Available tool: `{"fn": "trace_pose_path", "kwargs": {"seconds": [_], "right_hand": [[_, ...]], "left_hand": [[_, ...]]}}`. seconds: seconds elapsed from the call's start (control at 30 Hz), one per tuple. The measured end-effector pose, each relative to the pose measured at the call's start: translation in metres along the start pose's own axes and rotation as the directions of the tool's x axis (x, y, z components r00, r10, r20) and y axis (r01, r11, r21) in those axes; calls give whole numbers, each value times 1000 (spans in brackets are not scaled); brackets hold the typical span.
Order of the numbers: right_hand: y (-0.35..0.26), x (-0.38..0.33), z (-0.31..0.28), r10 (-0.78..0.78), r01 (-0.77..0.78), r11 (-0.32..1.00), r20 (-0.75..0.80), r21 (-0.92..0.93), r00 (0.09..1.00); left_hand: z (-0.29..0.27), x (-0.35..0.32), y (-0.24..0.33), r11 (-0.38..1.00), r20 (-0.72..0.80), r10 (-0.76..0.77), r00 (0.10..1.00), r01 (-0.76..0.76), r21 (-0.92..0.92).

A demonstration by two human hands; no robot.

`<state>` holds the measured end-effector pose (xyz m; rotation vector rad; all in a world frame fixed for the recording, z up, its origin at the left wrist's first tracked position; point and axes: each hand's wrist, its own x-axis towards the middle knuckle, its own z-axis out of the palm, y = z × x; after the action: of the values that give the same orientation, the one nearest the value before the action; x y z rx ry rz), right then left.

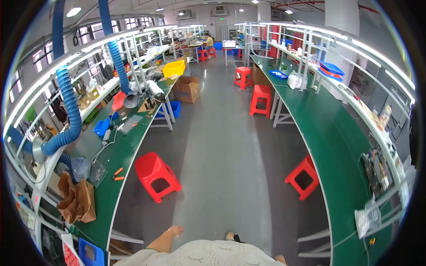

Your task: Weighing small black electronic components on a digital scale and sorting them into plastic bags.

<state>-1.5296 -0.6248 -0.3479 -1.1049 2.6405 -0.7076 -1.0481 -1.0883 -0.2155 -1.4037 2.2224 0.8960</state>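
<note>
My left hand [175, 230] hangs over the grey floor beside my body, low in the view. It holds nothing that I can see, and its fingers look loosely extended. The nearest thing ahead of it is a red plastic stool [156, 170], well apart from the hand. Of my right hand [280, 259] only a small sliver of skin shows at the lower edge, past my light patterned top; its fingers are hidden. One foot [229, 236] shows on the floor in front of me.
Green workbenches [116, 155] [317, 119] line both sides of the aisle [219, 146]. More red stools [304, 177] [260, 100] stand along the right. Orange-handled pliers [118, 174], a paper bag [84, 199] and blue ducts [69, 111] are left; a cardboard box [186, 89] stands ahead. A person [209, 41] is far off.
</note>
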Motion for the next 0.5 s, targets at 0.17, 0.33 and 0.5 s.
{"fn": "trace_pose_path", "kwargs": {"seconds": [0.17, 0.33, 0.5], "right_hand": [[-144, 362, 36, -65, 399, 811, 611, -429, 789], [-325, 611, 53, -85, 72, 995, 195, 75, 977], [-348, 711, 112, -120, 145, 989, 440, -24, 890]], "left_hand": [[-7, 6, -27, 812, 88, -469, 879, 469, -348], [-36, 111, -54, 708, 120, -609, 784, 605, -364], [-147, 298, -44, 688, 169, -645, 745, 663, -296]]}}
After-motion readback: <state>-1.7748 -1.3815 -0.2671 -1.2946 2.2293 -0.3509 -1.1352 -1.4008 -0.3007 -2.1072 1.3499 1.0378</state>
